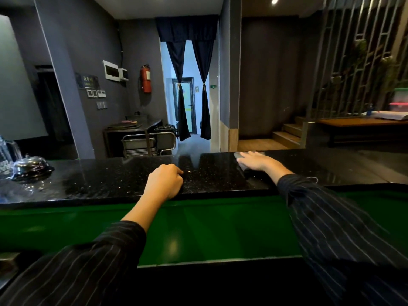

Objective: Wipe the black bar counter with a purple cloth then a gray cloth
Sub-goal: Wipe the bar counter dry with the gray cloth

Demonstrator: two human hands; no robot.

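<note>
The black bar counter [106,182] is a glossy speckled stone slab running across the view. My right hand [257,161] lies flat, fingers spread, pressing a gray cloth [238,155] onto the counter near its far edge; only a strip of the cloth shows past the fingertips. My left hand [164,181] rests curled in a loose fist on the counter's near edge, with nothing visible in it. No purple cloth is in view.
A metal service bell [31,165] and a glass pitcher [6,151] stand on the counter's far left. A green lit ledge [209,230] runs below the counter on my side. Beyond are a metal trolley [148,143], a curtained doorway and wooden steps.
</note>
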